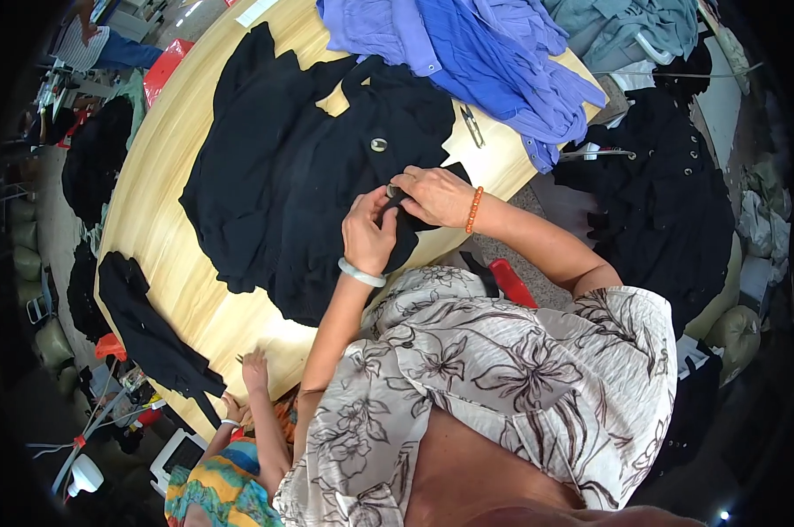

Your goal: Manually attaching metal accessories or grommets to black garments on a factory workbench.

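Note:
A black garment (274,167) lies spread over the wooden table, with a round, light-coloured button (378,145) showing on it. My left hand (368,233) pinches the garment's near edge from the left. Close against it, my right hand (436,195) has its thumb and fingers pressed together on the same edge. Between my fingertips sits a second round button (392,190), partly covered by them. A small pair of thread snips (472,126) rests on the table, just beyond my right hand.
Purple-blue garments (476,53) are heaped at the table's far right edge. More black garments (669,202) hang to the right, below grey-green cloth (625,31). At lower left, a co-worker's hand (255,369) is beside another black garment (151,325) on the wooden table (137,206).

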Tool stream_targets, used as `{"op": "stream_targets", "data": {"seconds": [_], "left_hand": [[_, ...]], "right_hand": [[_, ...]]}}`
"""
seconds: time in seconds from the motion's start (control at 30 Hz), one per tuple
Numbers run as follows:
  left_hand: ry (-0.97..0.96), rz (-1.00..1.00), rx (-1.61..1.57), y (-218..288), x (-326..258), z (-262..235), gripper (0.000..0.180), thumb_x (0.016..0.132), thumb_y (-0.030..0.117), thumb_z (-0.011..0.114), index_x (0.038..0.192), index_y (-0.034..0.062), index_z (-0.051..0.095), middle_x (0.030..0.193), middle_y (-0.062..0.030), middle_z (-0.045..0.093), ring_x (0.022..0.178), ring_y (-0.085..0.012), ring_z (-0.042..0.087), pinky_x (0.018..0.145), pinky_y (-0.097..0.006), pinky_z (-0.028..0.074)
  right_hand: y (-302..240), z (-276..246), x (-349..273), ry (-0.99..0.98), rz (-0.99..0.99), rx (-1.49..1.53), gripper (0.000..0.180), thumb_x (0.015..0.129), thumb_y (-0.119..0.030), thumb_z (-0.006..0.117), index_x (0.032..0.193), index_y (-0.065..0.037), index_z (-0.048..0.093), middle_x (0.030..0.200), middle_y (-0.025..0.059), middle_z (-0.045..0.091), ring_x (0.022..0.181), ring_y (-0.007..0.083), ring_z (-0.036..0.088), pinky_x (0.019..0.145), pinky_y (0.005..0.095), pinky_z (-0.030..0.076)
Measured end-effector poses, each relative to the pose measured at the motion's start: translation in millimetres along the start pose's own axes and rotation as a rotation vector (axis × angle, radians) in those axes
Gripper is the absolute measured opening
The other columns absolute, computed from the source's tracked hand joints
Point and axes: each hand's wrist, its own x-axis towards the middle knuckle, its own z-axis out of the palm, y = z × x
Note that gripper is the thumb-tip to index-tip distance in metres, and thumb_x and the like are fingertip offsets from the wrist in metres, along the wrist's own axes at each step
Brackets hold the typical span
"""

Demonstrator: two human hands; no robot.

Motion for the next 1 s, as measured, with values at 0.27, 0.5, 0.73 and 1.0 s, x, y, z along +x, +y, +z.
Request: {"op": "stream_targets", "data": {"seconds": [0.27,0.5,0.73,1.0], "left_hand": [[0.145,0.182,0.27,-2,-1,5,0.013,0.08,-0.005,0.058,0.092,-0.0029,0.063,0.085,-0.0177,0.062,0.08,-0.0363,0.062,0.071,-0.039,0.049],[0.111,0.15,0.168,-9,3,2,0.012,0.081,-0.005,0.055,0.09,-0.0011,0.061,0.083,-0.0172,0.06,0.078,-0.038,0.06,0.069,-0.042,0.048],[0.147,0.133,0.164,-9,5,1,0.013,0.081,-0.006,0.055,0.092,-0.0004,0.061,0.084,-0.0142,0.06,0.077,-0.0324,0.061,0.069,-0.037,0.048],[0.314,0.091,0.371,-12,6,-5,0.016,0.08,0.013,0.073,0.089,0.0042,0.063,0.082,-0.0108,0.062,0.062,-0.0301,0.059,0.056,-0.036,0.047]], "right_hand": [[5,9,0,0.041,-0.153,-0.08,0.023,0.076,-0.001,0.059,0.098,0.005,0.06,0.089,0.02,0.059,0.08,0.0368,0.063,0.07,0.0431,0.052],[14,12,3,0.101,-0.238,-0.065,0.023,0.072,0.001,0.059,0.095,0.004,0.062,0.085,0.0177,0.058,0.08,0.0337,0.063,0.07,0.0402,0.052],[18,5,7,0.006,-0.242,0.169,0.012,0.081,-0.01,0.061,0.09,-0.001,0.063,0.086,0.0143,0.06,0.08,0.0338,0.063,0.072,0.0429,0.052],[45,-32,3,-0.133,0.004,-0.107,0.025,0.086,-0.029,0.064,0.094,-0.006,0.064,0.091,0.0122,0.064,0.083,0.0344,0.065,0.069,0.0451,0.051]]}}
